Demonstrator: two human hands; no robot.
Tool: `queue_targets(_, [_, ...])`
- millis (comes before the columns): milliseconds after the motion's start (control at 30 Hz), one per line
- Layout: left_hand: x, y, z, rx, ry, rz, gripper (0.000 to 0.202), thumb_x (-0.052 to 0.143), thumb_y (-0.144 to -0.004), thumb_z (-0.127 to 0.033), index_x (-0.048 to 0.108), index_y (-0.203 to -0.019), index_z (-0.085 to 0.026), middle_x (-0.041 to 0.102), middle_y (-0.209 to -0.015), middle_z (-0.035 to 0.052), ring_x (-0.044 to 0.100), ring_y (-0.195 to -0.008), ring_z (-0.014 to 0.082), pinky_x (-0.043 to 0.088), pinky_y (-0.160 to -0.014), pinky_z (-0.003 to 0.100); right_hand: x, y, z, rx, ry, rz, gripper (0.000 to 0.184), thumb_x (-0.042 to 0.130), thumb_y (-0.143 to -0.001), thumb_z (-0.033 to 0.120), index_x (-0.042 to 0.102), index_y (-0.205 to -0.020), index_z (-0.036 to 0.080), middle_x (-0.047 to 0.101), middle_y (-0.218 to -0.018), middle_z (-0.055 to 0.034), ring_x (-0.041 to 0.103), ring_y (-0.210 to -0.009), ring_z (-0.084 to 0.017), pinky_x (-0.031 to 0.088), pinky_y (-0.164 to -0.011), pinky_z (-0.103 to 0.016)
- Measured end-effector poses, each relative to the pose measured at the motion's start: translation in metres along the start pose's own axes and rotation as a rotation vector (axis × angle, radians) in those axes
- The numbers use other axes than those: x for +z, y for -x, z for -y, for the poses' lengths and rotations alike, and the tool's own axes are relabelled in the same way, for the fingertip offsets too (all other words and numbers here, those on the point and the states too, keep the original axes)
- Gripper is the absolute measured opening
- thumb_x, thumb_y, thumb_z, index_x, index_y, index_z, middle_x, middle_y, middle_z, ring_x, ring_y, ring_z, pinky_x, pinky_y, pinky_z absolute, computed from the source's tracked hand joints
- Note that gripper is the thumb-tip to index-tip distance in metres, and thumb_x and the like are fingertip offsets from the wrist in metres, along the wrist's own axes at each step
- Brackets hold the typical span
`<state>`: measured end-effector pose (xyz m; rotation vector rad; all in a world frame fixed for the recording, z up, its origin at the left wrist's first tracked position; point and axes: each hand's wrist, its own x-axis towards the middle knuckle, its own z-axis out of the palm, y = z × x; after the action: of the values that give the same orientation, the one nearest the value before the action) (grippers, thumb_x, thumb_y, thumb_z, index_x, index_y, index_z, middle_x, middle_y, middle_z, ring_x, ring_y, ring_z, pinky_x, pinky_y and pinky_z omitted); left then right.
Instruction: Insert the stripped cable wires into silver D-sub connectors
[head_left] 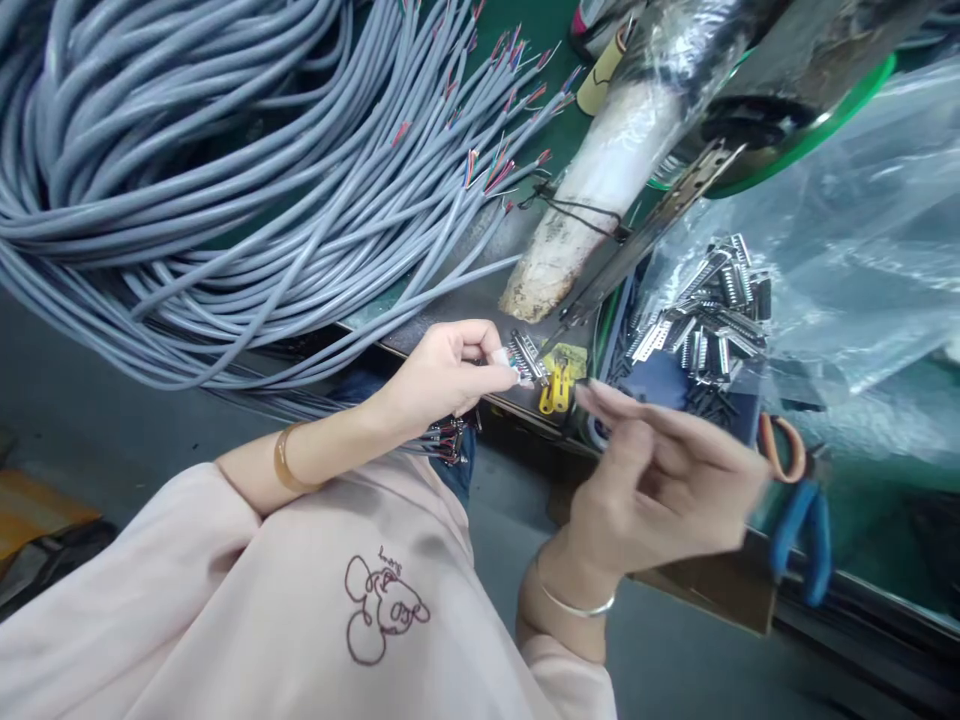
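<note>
My left hand (442, 375) pinches a small metal connector (527, 357) fitted on a cable end, held just above the bench edge. My right hand (660, 480) hovers a little to the right of it, fingers stretched out and slightly blurred, holding nothing I can see. A box of loose metal connectors (705, 320) lies right behind my right hand. A thick bundle of grey cables (225, 150) with stripped coloured wire ends (510, 160) fills the bench at the left.
A yellow clip (555, 390) sits at the bench edge between my hands. Blue-handled pliers (802, 520) and orange-handled scissors (784, 450) lie to the right. A wrapped machine arm (600, 190) and clear plastic bags (862, 220) stand behind. More finished cable ends (450, 440) hang below.
</note>
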<state>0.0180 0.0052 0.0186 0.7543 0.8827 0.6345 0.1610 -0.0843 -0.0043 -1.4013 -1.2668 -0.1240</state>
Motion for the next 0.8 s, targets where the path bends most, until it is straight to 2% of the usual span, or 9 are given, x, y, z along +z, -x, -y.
queue_targets(67, [0.0,0.0,-0.001,0.011,0.007,0.008,0.029,0.061,-0.08,0.006,0.05,-0.062,-0.015,0.055,-0.052,-0.009,0.035,-0.03,-0.0034,0.02,-0.035,0.013,0.0,0.004,-0.003,0.057,0.062,0.135,0.015,0.072,-0.09,0.012,0.07,-0.101,0.02,0.08,-0.099,-0.0005,0.08,-0.088,-0.018,0.066,-0.076,-0.029])
queue_targets(167, [-0.001,-0.003,-0.001,0.03,0.021,0.004,0.03,0.062,-0.081,0.004,0.049,-0.062,-0.015,0.053,-0.051,-0.0104,0.036,-0.03,-0.0034,0.021,-0.035,0.013,0.004,0.005,-0.004,0.054,0.057,0.26,0.009,0.074,-0.088,0.014,0.067,-0.091,0.02,0.08,-0.104,-0.0014,0.079,-0.095,-0.018,0.066,-0.084,-0.032])
queue_targets(500, [-0.001,-0.005,-0.006,0.055,0.069,0.016,0.028,0.065,-0.08,0.002,0.05,-0.063,-0.015,0.053,-0.052,-0.0104,0.038,-0.029,-0.0025,0.021,-0.034,0.014,0.011,-0.006,0.0,0.019,0.042,0.273,0.011,0.073,-0.088,0.012,0.066,-0.087,0.02,0.079,-0.106,-0.0034,0.078,-0.098,-0.018,0.065,-0.084,-0.032])
queue_targets(800, [-0.003,-0.008,-0.006,0.038,0.039,0.036,0.025,0.066,-0.079,-0.002,0.051,-0.066,-0.016,0.051,-0.051,-0.0106,0.038,-0.03,-0.0018,0.021,-0.034,0.014,0.015,-0.019,0.007,-0.217,0.215,0.24,0.015,0.076,-0.086,0.01,0.069,-0.092,0.021,0.08,-0.095,0.0004,0.079,-0.089,-0.016,0.063,-0.08,-0.028])
